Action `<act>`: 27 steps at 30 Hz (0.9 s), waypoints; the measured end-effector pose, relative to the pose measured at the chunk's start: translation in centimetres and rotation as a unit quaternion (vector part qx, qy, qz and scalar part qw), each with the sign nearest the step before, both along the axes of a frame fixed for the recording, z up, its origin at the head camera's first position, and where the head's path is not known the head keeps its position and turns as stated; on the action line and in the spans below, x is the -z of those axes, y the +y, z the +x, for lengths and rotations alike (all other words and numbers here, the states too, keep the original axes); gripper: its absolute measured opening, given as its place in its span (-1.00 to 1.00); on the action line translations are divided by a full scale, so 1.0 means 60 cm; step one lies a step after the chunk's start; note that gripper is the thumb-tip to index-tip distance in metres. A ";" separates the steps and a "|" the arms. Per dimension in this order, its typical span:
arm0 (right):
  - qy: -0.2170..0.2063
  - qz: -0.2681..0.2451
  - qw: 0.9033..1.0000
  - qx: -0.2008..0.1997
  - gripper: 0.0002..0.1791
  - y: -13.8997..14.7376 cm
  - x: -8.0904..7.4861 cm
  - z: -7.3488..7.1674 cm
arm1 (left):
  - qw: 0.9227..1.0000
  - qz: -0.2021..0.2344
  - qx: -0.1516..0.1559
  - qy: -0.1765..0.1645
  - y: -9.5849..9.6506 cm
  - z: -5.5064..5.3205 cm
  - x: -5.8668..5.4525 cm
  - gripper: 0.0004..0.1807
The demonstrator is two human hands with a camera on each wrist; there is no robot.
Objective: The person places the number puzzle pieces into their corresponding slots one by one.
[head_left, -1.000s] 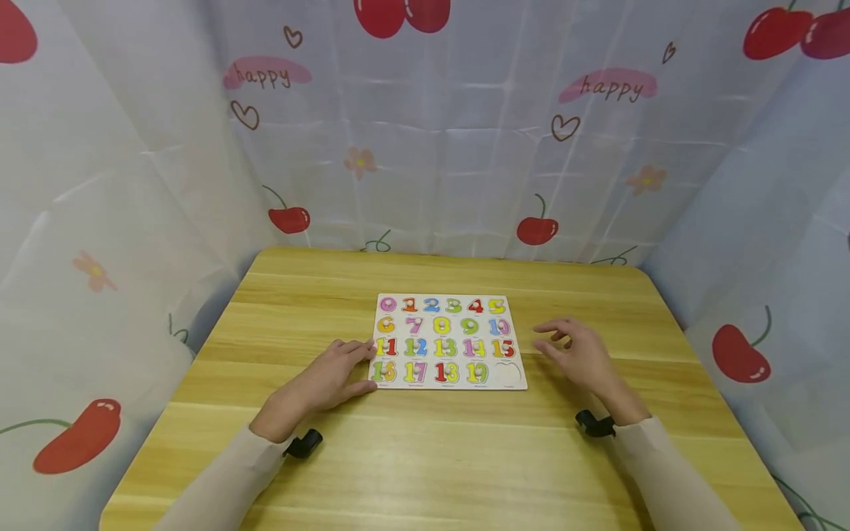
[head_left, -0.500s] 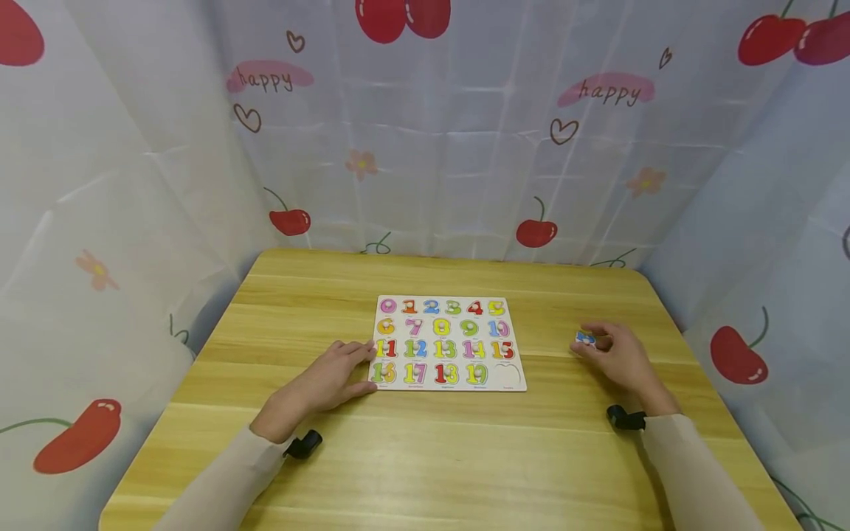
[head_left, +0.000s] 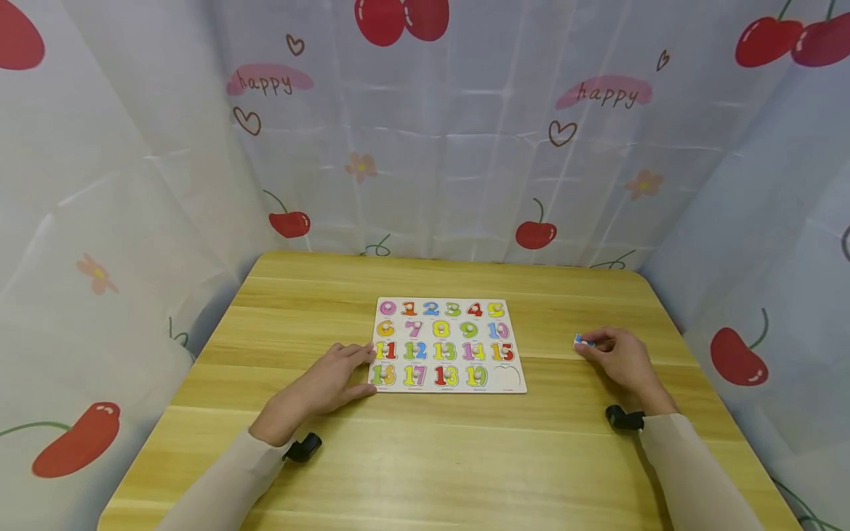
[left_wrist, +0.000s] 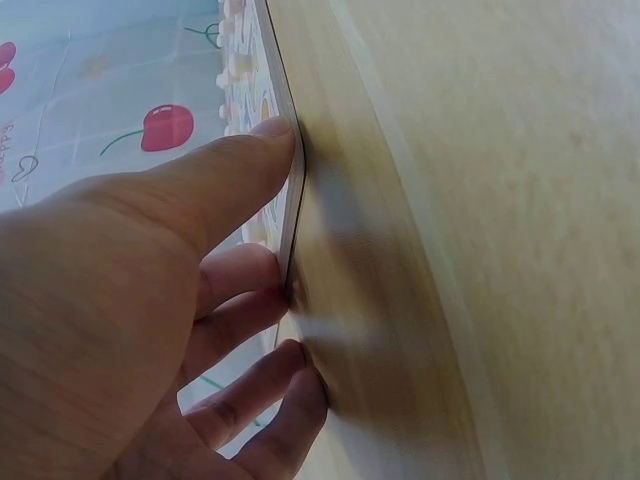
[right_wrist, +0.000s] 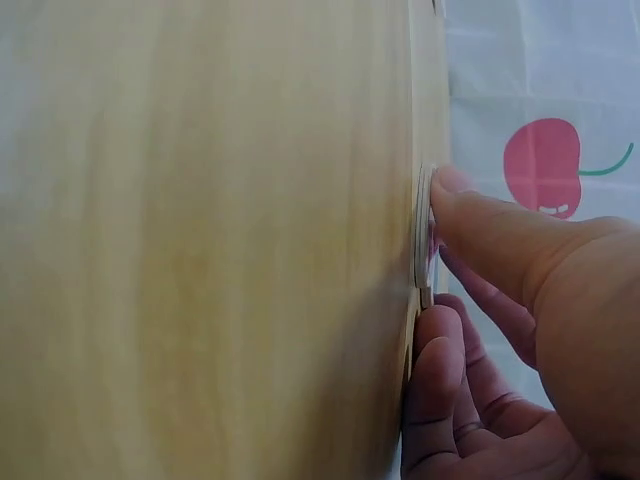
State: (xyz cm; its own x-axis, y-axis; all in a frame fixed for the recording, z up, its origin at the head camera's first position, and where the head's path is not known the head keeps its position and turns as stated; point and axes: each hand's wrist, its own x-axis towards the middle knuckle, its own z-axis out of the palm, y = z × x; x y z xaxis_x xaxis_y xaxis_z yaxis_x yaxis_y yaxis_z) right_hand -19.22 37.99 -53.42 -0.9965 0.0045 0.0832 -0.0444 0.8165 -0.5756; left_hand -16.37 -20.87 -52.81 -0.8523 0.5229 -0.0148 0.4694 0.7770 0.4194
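A white number puzzle board point(head_left: 508, 378) lies flat mid-table, its colourful knobbed numbers set in rows. Its bottom right recess holds no piece. My left hand point(head_left: 328, 377) rests at the board's left side, relaxed fingers and thumb touching the edge; in the left wrist view the thumb point(left_wrist: 235, 170) lies against that edge. Off to the board's right, my right hand point(head_left: 626, 361) pinches a small blue and white puzzle piece point(head_left: 580, 341) between thumb and fingers. The right wrist view shows the piece point(right_wrist: 423, 230) edge-on, low at the wooden surface; its number is unreadable.
The wooden table point(head_left: 425, 457) has rounded far corners. A curtain point(head_left: 432, 169) printed with cherries stands behind it and along both sides. A black wrist camera point(head_left: 304, 447) sits at the left cuff, another camera point(head_left: 624, 418) at the right.
My right hand has moved right, away from the board, and now holds the blue puzzle piece. During the last half second it barely shifts and the piece turns a little. My left hand stays put.
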 end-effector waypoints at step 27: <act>0.024 -0.006 0.999 -0.026 -0.71 -0.029 -0.014 -0.002 | 1.000 -0.004 0.003 0.002 -0.001 0.000 -0.001 -0.19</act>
State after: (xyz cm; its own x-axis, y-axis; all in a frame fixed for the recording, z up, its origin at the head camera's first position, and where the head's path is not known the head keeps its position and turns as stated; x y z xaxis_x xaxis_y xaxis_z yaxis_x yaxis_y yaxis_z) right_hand -19.33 36.23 -52.59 -0.9903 -0.0461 0.1310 -0.1145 0.8048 -0.5824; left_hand -16.36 -20.90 -52.73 -0.8494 0.5275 -0.0167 0.4751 0.7781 0.4109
